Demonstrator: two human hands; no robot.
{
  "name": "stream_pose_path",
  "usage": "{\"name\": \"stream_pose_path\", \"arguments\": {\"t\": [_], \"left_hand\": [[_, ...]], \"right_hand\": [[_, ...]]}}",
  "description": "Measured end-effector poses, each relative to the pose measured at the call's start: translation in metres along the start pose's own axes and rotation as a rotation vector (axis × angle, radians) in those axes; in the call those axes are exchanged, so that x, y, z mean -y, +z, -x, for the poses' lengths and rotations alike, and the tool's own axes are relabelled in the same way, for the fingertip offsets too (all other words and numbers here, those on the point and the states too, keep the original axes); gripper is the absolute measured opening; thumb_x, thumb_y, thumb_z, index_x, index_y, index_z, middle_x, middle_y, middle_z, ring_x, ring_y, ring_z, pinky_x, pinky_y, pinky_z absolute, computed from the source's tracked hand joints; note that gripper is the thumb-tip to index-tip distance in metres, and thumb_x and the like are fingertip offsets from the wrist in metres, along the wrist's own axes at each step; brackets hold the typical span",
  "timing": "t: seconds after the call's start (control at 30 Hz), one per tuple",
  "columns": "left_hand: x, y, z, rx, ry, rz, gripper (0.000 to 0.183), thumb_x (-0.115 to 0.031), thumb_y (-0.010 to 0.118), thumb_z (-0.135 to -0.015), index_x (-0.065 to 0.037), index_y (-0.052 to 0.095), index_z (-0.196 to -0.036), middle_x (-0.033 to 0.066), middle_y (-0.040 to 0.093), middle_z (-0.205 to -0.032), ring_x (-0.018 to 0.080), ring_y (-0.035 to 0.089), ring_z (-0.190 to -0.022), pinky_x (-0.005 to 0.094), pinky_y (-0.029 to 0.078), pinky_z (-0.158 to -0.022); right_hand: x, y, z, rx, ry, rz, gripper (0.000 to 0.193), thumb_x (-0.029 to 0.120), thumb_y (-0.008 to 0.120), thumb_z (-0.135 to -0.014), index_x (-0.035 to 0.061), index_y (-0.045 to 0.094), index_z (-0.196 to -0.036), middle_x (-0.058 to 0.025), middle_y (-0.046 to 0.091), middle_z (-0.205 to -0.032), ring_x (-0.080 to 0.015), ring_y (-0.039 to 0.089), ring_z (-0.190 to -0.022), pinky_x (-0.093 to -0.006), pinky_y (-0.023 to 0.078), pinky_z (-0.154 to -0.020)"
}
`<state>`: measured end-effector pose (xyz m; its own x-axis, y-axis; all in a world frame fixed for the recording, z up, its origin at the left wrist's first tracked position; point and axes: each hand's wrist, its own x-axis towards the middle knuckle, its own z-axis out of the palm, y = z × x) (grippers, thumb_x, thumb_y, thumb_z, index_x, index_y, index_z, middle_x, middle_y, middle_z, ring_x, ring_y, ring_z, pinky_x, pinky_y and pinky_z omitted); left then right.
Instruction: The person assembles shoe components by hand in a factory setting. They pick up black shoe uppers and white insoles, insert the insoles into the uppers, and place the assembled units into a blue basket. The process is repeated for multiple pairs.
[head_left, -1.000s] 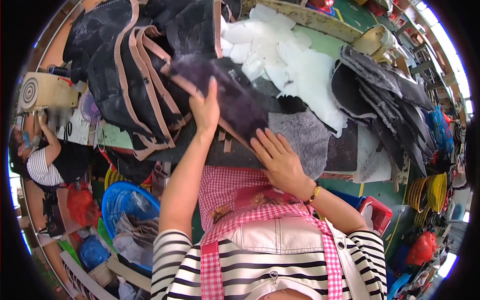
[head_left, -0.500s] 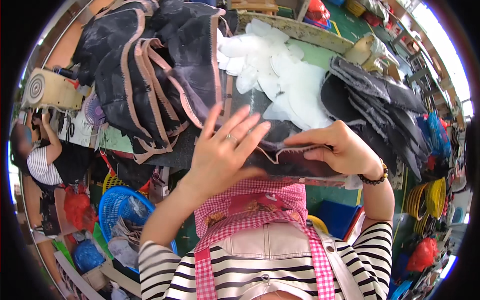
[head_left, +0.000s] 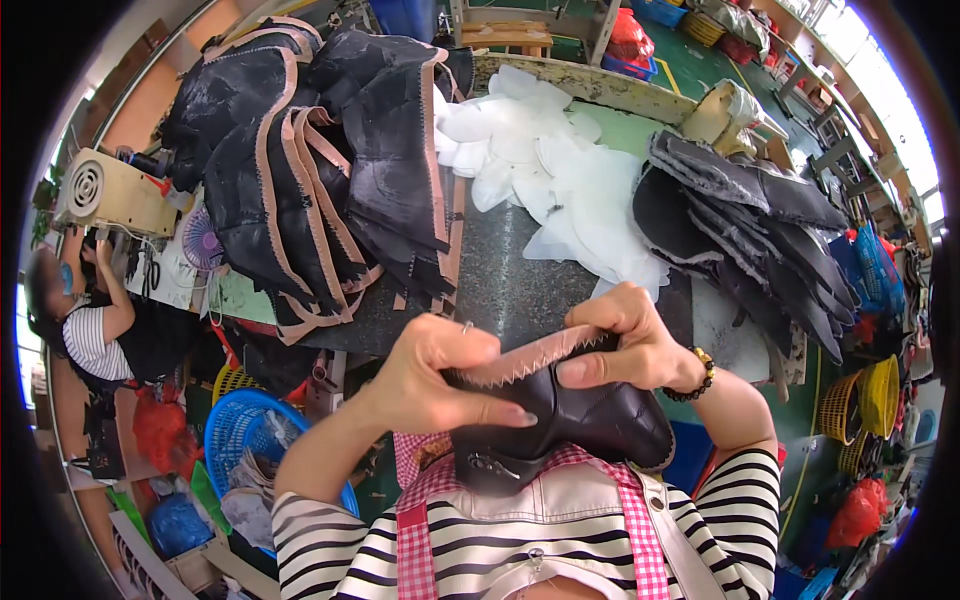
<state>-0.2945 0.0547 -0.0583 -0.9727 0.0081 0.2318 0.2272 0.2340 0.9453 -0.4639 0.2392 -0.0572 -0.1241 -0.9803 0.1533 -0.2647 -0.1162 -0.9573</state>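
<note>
A dark leather shoe upper [head_left: 590, 415] with a pinkish-tan, zigzag-stitched edge band is held up close to my apron. My left hand [head_left: 435, 375] grips the left end of that band, thumb and fingers pressed together. At the other end, my right hand [head_left: 635, 345] pinches the band between thumb and fingers. The band arcs between both hands, and the dark part hangs below them. Beyond my left hand lies a heap of black uppers [head_left: 385, 160] with tan edging. White cut pieces [head_left: 590, 190] are spread in the middle of the worktable [head_left: 485, 265].
Dark grey pieces with fuzzy edges [head_left: 760, 210] are stacked at the table's right. A blue basket [head_left: 240, 420] with scraps stands at lower left. Further left, another person [head_left: 100, 320] sits near a beige machine [head_left: 115, 195]. Yellow baskets [head_left: 875, 400] stand at far right.
The upper has been lifted off the table edge toward my body and turned, its tan band now uppermost. My left hand, spread before, has closed on it.
</note>
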Motion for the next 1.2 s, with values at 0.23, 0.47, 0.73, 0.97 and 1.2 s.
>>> {"name": "stream_pose_path", "arguments": {"t": [0.23,0.47,0.73,0.97,1.2], "left_hand": [[-0.013,0.0,-0.002,0.049,-0.217,0.074,0.031,-0.009,0.086,-0.066,-0.003,0.057,-0.062,-0.0013,0.04,-0.054,0.0044,0.035,-0.052,0.0258,0.026,-0.047],[0.0,0.004,-0.001,-0.001,0.113,0.143,0.032,-0.009,0.091,-0.061,-0.001,0.06,-0.064,-0.0006,0.043,-0.054,0.0076,0.037,-0.049,0.0259,0.027,-0.046],[-0.033,-0.004,-0.023,0.035,-0.224,-0.086,0.041,-0.029,0.09,-0.063,0.002,0.065,-0.074,-0.0037,0.041,-0.055,0.0032,0.036,-0.055,0.0237,0.028,-0.048],[-0.032,-0.002,-0.023,0.146,-0.475,0.013,0.024,-0.007,0.089,-0.064,-0.001,0.069,-0.076,-0.0065,0.059,-0.066,-0.0012,0.047,-0.064,0.0181,0.037,-0.057],[-0.036,0.001,-0.02,0.24,-0.241,0.0,0.036,-0.022,0.088,-0.07,0.003,0.067,-0.087,-0.0043,0.052,-0.062,-0.0003,0.042,-0.063,0.0206,0.036,-0.054]], "right_hand": [[0.025,-0.01,-0.028,0.184,-0.219,0.064,0.036,0.026,0.084,-0.07,-0.0012,0.063,-0.08,-0.007,0.062,-0.069,-0.018,0.059,-0.06,-0.0336,0.043,-0.055],[0.026,0.004,-0.016,0.081,0.105,-0.143,0.038,0.023,0.079,-0.079,-0.0024,0.056,-0.063,0.0045,0.046,-0.055,-0.0031,0.043,-0.06,-0.0274,0.033,-0.05],[0.03,-0.006,-0.033,0.064,0.173,0.001,0.045,0.037,0.064,-0.093,-0.0057,0.067,-0.08,-0.0072,0.064,-0.066,-0.0077,0.055,-0.065,-0.0276,0.046,-0.058],[0.034,-0.029,-0.028,0.279,0.178,0.036,0.041,0.022,0.089,-0.067,-0.0029,0.064,-0.088,-0.0035,0.066,-0.079,-0.0071,0.059,-0.075,-0.0228,0.047,-0.071],[0.042,-0.01,-0.015,0.118,-0.01,-0.06,0.041,0.016,0.084,-0.07,-0.0004,0.062,-0.1,-0.0097,0.065,-0.102,-0.0195,0.065,-0.085,-0.0311,0.05,-0.077]]}}
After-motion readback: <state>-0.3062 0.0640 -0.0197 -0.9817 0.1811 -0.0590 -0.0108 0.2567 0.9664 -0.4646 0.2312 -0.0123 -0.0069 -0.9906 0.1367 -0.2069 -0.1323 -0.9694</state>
